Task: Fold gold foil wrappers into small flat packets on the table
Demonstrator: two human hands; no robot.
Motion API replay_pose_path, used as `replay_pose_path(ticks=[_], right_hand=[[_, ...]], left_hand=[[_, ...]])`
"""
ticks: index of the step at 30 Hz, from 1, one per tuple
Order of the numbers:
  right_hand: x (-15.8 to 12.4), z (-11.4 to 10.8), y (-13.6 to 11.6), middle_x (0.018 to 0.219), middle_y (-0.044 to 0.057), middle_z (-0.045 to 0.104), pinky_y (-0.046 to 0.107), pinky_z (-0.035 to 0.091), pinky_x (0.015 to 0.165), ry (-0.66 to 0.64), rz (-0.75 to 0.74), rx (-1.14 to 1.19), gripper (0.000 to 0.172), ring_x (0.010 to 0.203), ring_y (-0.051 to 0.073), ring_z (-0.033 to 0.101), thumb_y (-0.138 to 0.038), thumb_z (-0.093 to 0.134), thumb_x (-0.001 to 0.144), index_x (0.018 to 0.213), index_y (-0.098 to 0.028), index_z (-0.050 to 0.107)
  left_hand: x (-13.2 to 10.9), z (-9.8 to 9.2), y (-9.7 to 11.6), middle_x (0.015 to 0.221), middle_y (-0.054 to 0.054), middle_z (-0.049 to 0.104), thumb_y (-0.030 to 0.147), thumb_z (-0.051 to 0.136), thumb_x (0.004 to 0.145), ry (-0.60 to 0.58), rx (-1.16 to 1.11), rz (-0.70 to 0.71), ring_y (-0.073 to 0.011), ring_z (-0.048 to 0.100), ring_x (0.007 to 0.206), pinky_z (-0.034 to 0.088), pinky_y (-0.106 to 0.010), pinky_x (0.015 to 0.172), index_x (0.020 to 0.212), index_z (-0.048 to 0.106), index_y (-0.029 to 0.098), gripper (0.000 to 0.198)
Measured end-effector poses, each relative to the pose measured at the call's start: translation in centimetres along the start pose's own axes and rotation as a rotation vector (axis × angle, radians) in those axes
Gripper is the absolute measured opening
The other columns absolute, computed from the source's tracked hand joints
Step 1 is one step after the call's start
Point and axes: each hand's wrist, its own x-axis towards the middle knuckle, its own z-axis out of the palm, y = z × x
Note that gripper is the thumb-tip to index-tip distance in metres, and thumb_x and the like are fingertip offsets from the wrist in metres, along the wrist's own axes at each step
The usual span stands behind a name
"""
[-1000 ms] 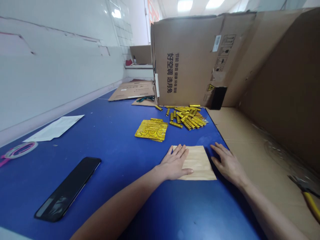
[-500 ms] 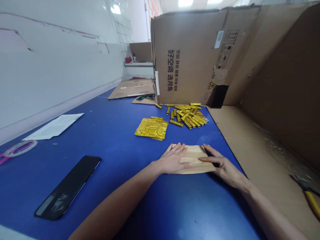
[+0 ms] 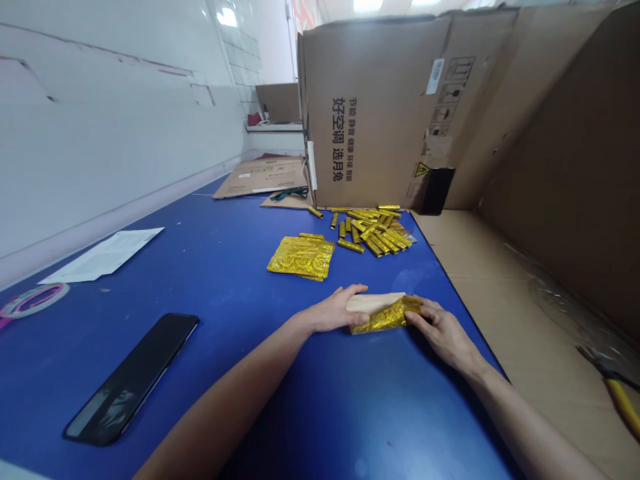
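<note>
A paper sheet (image 3: pixel 383 312), tan on one face and gold foil on the other, lies on the blue table (image 3: pixel 235 280) and is partly rolled up. My left hand (image 3: pixel 336 309) grips its left end, fingers curled over the roll. My right hand (image 3: pixel 440 330) pinches the right end, fingers on the gold side. Behind them lies a flat stack of gold foil sheets (image 3: pixel 301 257). Farther back is a pile of several finished gold rolls (image 3: pixel 373 231).
A black phone (image 3: pixel 133 377) lies at the left front, a white paper (image 3: pixel 103 255) and a tape roll (image 3: pixel 30 300) further left. Large cardboard boxes (image 3: pixel 380 107) stand behind and to the right. A yellow-handled tool (image 3: pixel 620 393) rests on the cardboard at right.
The sheet lay flat with both hands spread on it. Both hands have since closed on it and rolled it up from the near edge, showing the gold face.
</note>
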Motion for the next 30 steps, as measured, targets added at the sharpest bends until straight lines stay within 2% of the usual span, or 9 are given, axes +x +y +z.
replay_pose_path(ticks=[4,8,12,15,18,22,25,27,30], right_hand=[[0.0,0.2,-0.2,0.108,0.010,0.059,0.038,0.037,0.090,0.060,0.022,-0.003,0.034,0.102,0.023,0.051,-0.041,0.041,0.081,0.088,-0.018,0.066],[0.0,0.3,-0.6,0.104,0.011,0.061,0.040,0.038,0.088,0.100,0.043,-0.002,0.032,0.099,0.025,0.052,-0.041,0.043,0.079,0.080,-0.019,0.066],[0.0,0.3,-0.9,0.101,0.011,0.062,0.041,0.038,0.087,0.132,0.061,0.022,0.031,0.098,0.026,0.052,-0.042,0.045,0.077,0.075,-0.019,0.065],[-0.1,0.3,-1.0,0.099,0.009,0.063,0.042,0.037,0.087,0.156,0.073,0.067,0.027,0.097,0.026,0.052,-0.042,0.049,0.074,0.074,-0.020,0.065],[-0.1,0.5,-0.8,0.098,0.009,0.062,0.043,0.038,0.087,0.215,0.115,0.142,0.032,0.095,0.026,0.054,-0.043,0.054,0.072,0.091,-0.019,0.061],[0.2,0.6,-0.3,0.110,0.011,0.057,0.040,0.038,0.089,0.295,0.161,0.305,0.057,0.100,0.024,0.052,-0.045,0.058,0.068,0.116,-0.017,0.045],[0.3,0.3,-0.2,0.113,0.011,0.055,0.037,0.042,0.084,0.291,0.197,0.444,0.068,0.098,0.023,0.054,-0.047,0.059,0.067,0.124,-0.017,0.037],[0.3,-0.1,-0.4,0.105,0.009,0.060,0.034,0.046,0.077,0.251,0.223,0.526,0.064,0.090,0.022,0.058,-0.047,0.061,0.065,0.120,-0.018,0.043],[0.2,-0.7,-0.9,0.078,0.004,0.066,0.029,0.047,0.063,0.202,0.266,0.601,0.040,0.069,0.018,0.060,-0.045,0.064,0.063,0.090,-0.017,0.061]], left_hand=[[-0.1,1.0,0.8,0.132,-0.013,0.034,0.056,0.062,0.058,0.115,0.014,-0.073,-0.0309,0.031,0.119,0.025,-0.042,0.097,0.130,0.030,0.014,0.089],[0.1,2.1,1.0,0.123,-0.014,0.043,0.046,0.069,0.054,0.286,0.018,-0.134,-0.0342,0.036,0.113,0.025,-0.046,0.093,0.127,0.036,0.016,0.086],[0.6,2.6,0.0,0.094,-0.006,0.057,0.028,0.066,0.060,0.393,-0.073,-0.156,-0.0231,0.052,0.089,0.038,-0.035,0.081,0.121,0.043,0.018,0.065],[1.0,2.7,-0.8,0.071,0.000,0.053,0.016,0.058,0.065,0.442,-0.183,-0.147,-0.0143,0.053,0.067,0.042,-0.025,0.066,0.113,0.050,0.014,0.049],[1.3,2.6,-0.9,0.063,0.003,0.047,0.014,0.053,0.068,0.486,-0.293,-0.113,-0.0098,0.049,0.058,0.040,-0.021,0.060,0.108,0.051,0.010,0.041],[1.2,2.5,-0.3,0.062,0.003,0.046,0.018,0.055,0.068,0.490,-0.394,-0.051,-0.0088,0.046,0.057,0.039,-0.021,0.060,0.104,0.055,0.011,0.036],[1.0,2.4,0.1,0.062,0.003,0.047,0.020,0.058,0.066,0.436,-0.450,-0.012,-0.0091,0.046,0.057,0.038,-0.022,0.060,0.101,0.057,0.012,0.036],[1.0,2.4,0.2,0.062,0.003,0.048,0.022,0.059,0.065,0.400,-0.481,0.005,-0.0092,0.046,0.057,0.038,-0.022,0.060,0.101,0.057,0.012,0.037],[1.0,2.5,0.2,0.061,0.004,0.047,0.023,0.060,0.065,0.386,-0.513,0.010,-0.0090,0.046,0.057,0.038,-0.022,0.062,0.101,0.057,0.011,0.038]])
